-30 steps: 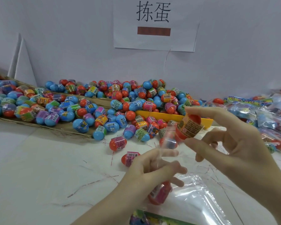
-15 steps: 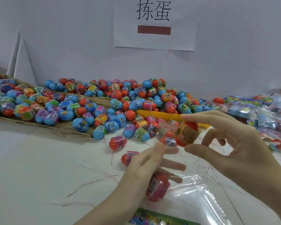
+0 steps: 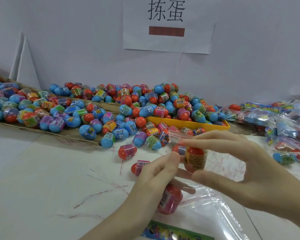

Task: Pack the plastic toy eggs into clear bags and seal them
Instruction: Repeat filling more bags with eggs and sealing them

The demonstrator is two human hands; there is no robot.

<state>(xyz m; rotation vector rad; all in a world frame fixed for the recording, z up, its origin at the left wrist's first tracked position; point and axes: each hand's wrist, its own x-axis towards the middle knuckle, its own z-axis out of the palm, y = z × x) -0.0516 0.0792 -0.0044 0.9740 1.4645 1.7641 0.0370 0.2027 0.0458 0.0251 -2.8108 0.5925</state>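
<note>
My right hand (image 3: 246, 172) pinches an orange toy egg (image 3: 195, 160) with a yellow label between thumb and fingers, at the mouth of a small clear bag (image 3: 177, 135). My left hand (image 3: 156, 177) holds that bag's open rim just left of the egg. A red egg (image 3: 170, 200) with a pink label sits lower inside the bag, partly hidden under my left hand. Two loose orange eggs (image 3: 127, 151) lie on the white table (image 3: 42, 179) just beyond my left hand.
A big heap of blue and orange eggs (image 3: 97, 108) spreads over cardboard (image 3: 59, 134) and a yellow tray (image 3: 189, 122) at the back. Filled bags (image 3: 284, 118) pile up at the right. Clear bags (image 3: 220, 215) with a printed header card (image 3: 171, 232) lie near me.
My right hand has lowered the orange egg toward the bag mouth and my left hand. The left hand has risen slightly with the bag rim.
</note>
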